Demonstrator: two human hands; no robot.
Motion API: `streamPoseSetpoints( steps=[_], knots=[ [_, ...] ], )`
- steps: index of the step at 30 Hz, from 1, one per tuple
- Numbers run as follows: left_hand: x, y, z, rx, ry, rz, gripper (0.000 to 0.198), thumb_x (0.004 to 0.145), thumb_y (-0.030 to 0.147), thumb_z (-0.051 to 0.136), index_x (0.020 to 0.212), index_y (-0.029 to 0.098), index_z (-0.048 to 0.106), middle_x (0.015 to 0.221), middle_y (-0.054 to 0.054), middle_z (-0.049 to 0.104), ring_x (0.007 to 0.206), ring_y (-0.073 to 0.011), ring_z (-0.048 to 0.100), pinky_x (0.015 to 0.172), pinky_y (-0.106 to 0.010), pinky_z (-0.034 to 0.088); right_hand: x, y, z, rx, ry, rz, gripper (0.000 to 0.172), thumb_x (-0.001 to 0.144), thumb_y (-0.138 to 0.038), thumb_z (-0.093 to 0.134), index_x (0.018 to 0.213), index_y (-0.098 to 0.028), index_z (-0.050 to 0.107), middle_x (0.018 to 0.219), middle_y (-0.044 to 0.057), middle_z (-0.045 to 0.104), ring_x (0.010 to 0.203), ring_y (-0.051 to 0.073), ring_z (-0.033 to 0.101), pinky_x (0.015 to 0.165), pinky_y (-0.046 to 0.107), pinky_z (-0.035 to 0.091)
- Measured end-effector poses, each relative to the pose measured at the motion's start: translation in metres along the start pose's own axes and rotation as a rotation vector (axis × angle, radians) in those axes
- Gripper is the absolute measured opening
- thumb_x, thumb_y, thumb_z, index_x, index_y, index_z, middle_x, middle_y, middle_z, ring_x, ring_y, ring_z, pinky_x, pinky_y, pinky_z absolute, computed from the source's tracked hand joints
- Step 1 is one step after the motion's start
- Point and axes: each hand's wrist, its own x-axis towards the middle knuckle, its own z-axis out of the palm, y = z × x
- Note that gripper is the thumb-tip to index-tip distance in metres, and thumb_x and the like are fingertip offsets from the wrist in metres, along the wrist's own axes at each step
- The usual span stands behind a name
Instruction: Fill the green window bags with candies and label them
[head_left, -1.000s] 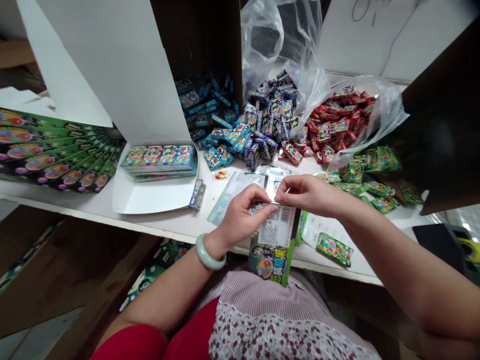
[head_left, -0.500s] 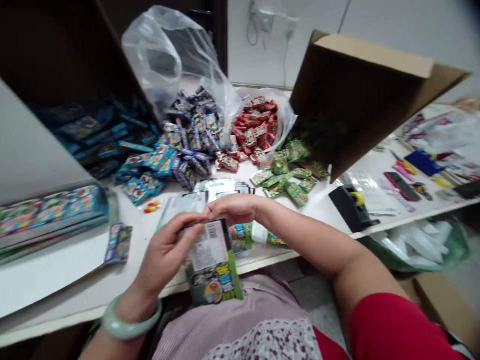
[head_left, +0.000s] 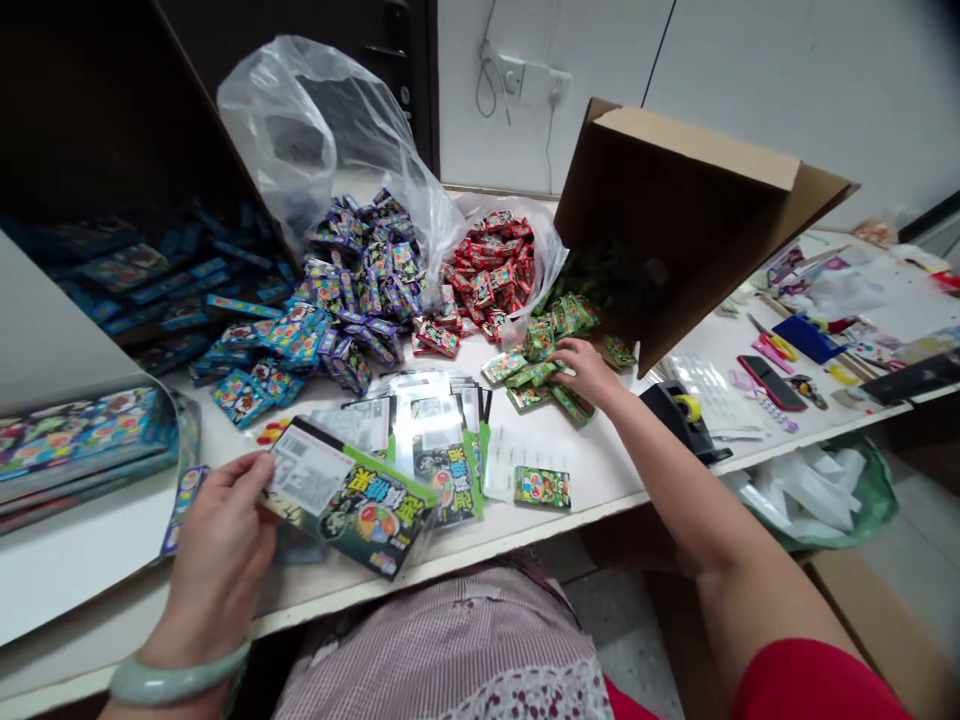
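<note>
The left hand (head_left: 217,540) pinches a printed plastic bag (head_left: 352,495) by its edge; the right hand (head_left: 589,368) lies open against green packets (head_left: 536,370).

White panelled wall (head_left: 600,60) behind desk (head_left: 600,490), power socket (head_left: 534,82) on it, cable hanging beside. Dark door (head_left: 397,80) at wall's left. Grey floor (head_left: 626,620) below; green bag (head_left: 874,510) holding white pieces, cardboard box (head_left: 885,630) at right.

Candy packet (head_left: 352,505): large yellow Chinese characters, one reading 果; others unclear; small print illegible.
</note>
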Motion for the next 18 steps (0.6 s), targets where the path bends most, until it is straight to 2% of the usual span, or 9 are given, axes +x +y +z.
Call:
streamPoseSetpoints(
  steps=[3,4,6,9,11,14,18],
  knots=[
    [0.0,-0.007,-0.003,-0.254,0.125,-0.248,0.013,0.078,0.021,0.065,0.085,0.021,0.054,0.075,0.002,0.066,0.066,-0.0155,0.064,0.056,-0.028,0.057,0.005,-0.005,0.0,0.086,0.039,0.032,0.016,0.066,-0.021,0.07,0.082,-0.021,0.068,0.103,0.009,0.064,0.107,0.029,0.053,0.098,0.046,0.037],
    [-0.001,-0.007,-0.005,-0.294,0.15,-0.287,0.014,0.076,0.017,0.065,0.084,0.021,0.054,0.079,0.003,0.067,0.07,-0.0152,0.065,0.059,-0.027,0.057,0.004,-0.008,-0.001,0.129,0.052,0.053,0.017,0.068,-0.026,0.069,0.084,-0.02,0.066,0.097,0.008,0.065,0.1,0.027,0.055,0.094,0.044,0.041],
    [-0.006,-0.008,-0.009,-0.327,0.16,-0.324,0.018,0.075,0.013,0.066,0.084,0.023,0.055,0.082,0.004,0.068,0.073,-0.0142,0.065,0.064,-0.026,0.057,0.001,-0.018,0.0,0.235,0.05,0.101,0.023,0.072,-0.037,0.065,0.088,-0.02,0.063,0.087,0.005,0.065,0.086,0.022,0.059,0.081,0.038,0.046],
    [-0.015,-0.012,-0.015,-0.278,0.101,-0.334,0.024,0.076,0.017,0.069,0.094,0.025,0.055,0.085,0.004,0.066,0.076,-0.0138,0.064,0.069,-0.026,0.055,-0.01,-0.039,0.011,0.41,-0.041,0.167,0.032,0.074,-0.047,0.062,0.089,-0.019,0.062,0.082,0.002,0.065,0.072,0.016,0.06,0.066,0.03,0.049],
    [-0.02,-0.017,-0.02,-0.145,0.044,-0.252,0.033,0.076,0.022,0.071,0.103,0.025,0.053,0.092,0.002,0.064,0.085,-0.0162,0.063,0.073,-0.028,0.055,-0.018,-0.054,0.023,0.504,-0.127,0.196,0.033,0.074,-0.047,0.062,0.092,-0.019,0.063,0.085,0.003,0.067,0.07,0.015,0.061,0.063,0.029,0.05],
    [-0.023,-0.025,-0.03,0.184,-0.035,-0.052,0.044,0.076,0.034,0.07,0.114,0.024,0.05,0.107,-0.005,0.061,0.1,-0.0234,0.06,0.081,-0.037,0.054,-0.025,-0.075,0.041,0.699,-0.261,0.281,0.039,0.071,-0.042,0.068,0.105,-0.022,0.063,0.09,0.003,0.068,0.072,0.014,0.063,0.064,0.029,0.051],
    [-0.024,-0.025,-0.044,0.589,-0.064,0.211,0.047,0.079,0.044,0.061,0.117,0.019,0.053,0.115,-0.012,0.055,0.101,-0.0287,0.057,0.087,-0.047,0.05,-0.028,-0.095,0.059,0.815,-0.342,0.327,0.051,0.067,-0.036,0.074,0.114,-0.025,0.059,0.078,-0.003,0.064,0.065,0.012,0.059,0.056,0.024,0.046]
  ],
)
